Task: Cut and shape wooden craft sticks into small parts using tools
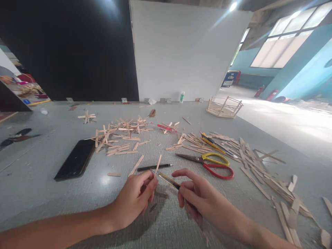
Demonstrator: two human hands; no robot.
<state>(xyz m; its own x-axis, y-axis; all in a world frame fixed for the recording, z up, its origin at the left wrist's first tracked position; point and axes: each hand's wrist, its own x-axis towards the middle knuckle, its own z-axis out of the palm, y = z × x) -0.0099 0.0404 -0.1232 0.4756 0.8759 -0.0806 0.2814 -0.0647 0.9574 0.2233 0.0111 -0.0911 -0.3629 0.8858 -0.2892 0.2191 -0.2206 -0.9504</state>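
My left hand (137, 197) is closed in a pinch on a thin wooden stick (157, 166) that points up and away from me. My right hand (194, 195) is closed round a slim knife-like tool (167, 179) whose blade reaches left to the base of the stick. Both hands hover just above the grey table (52, 200), close together near its front edge. Small wood chips (155, 204) lie under the hands.
Scissors with a yellow and a red handle (210, 164) and a black pen (154, 167) lie just beyond my hands. A black phone (76, 159) is at the left. Loose wooden sticks (121, 138) cover the middle and right. A stick frame (224, 107) and a glue bottle (182, 97) stand at the back.
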